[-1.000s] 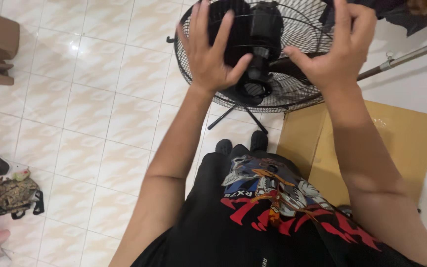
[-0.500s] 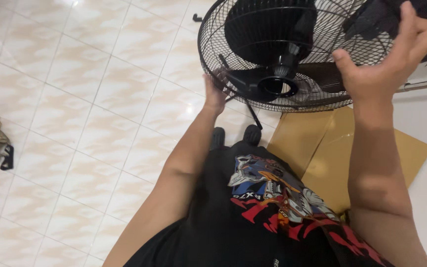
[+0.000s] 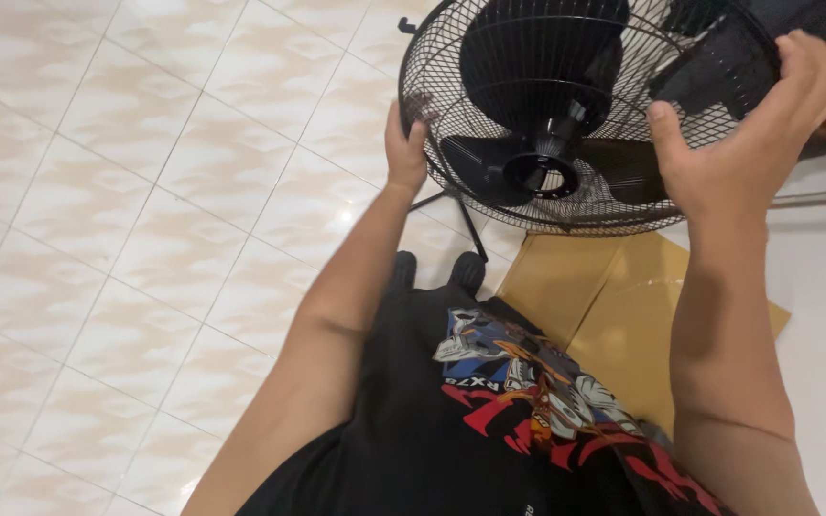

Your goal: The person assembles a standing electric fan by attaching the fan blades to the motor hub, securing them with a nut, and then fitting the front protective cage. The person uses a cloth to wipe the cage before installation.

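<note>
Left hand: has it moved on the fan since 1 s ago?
Yes. The left hand now grips the left edge of the wire guard; earlier it lay spread over the black motor housing at the guard's centre.

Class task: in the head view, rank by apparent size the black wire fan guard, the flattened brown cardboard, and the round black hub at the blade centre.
1. Black wire fan guard, largest.
2. Flattened brown cardboard; partly hidden, so its rank is unsure.
3. Round black hub, smallest.

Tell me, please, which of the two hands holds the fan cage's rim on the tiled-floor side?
The left hand: it grips the fan cage over tiled floor; the right hand grips the opposite rim.
</note>
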